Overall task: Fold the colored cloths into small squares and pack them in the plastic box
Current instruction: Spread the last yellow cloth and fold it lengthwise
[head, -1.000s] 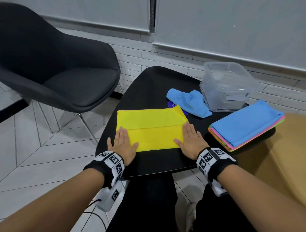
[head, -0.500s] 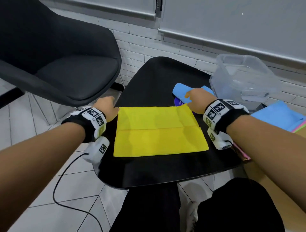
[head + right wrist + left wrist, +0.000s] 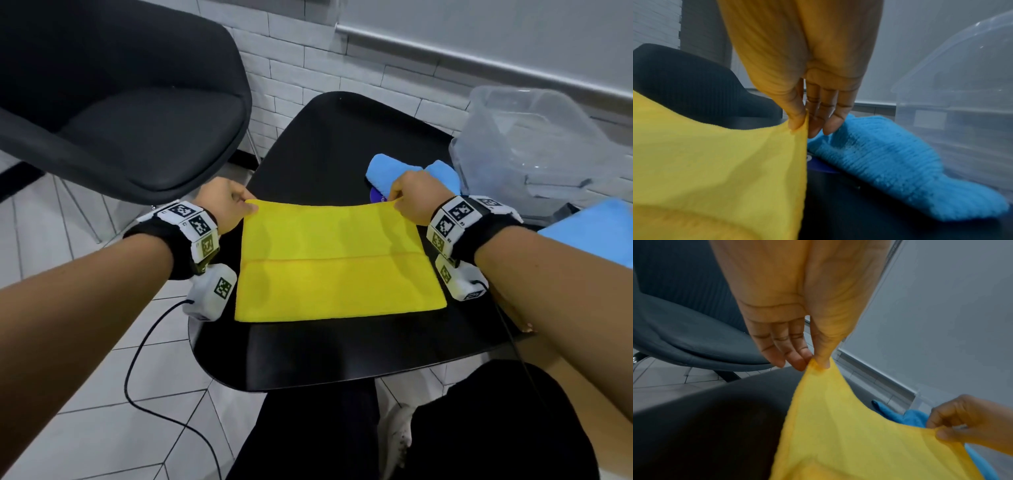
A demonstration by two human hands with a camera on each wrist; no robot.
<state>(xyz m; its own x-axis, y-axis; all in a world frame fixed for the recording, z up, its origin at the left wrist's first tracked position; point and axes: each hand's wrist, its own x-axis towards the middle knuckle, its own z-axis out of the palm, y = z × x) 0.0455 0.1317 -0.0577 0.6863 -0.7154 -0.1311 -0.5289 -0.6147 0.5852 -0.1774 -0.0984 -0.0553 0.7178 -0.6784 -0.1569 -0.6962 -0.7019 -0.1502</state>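
Observation:
A yellow cloth (image 3: 339,263) lies partly folded on the black table (image 3: 342,353), its near part doubled over. My left hand (image 3: 239,205) pinches its far left corner between thumb and fingers (image 3: 816,365). My right hand (image 3: 400,202) pinches the far right corner (image 3: 801,126). Both far corners are lifted off the table, and the far edge sags between them. A crumpled blue cloth (image 3: 404,171) lies just beyond my right hand. The clear plastic box (image 3: 534,144) stands at the far right, and I see no colored cloth in it.
A stack of flat cloths with a blue one on top (image 3: 596,229) sits at the right edge. A black chair (image 3: 113,102) stands to the left of the table. A cable (image 3: 150,387) hangs from my left wrist unit over the tiled floor.
My hands left the cloth's near side, where they pressed it flat, and moved to its far corners. They now pinch those corners and have raised them off the table.

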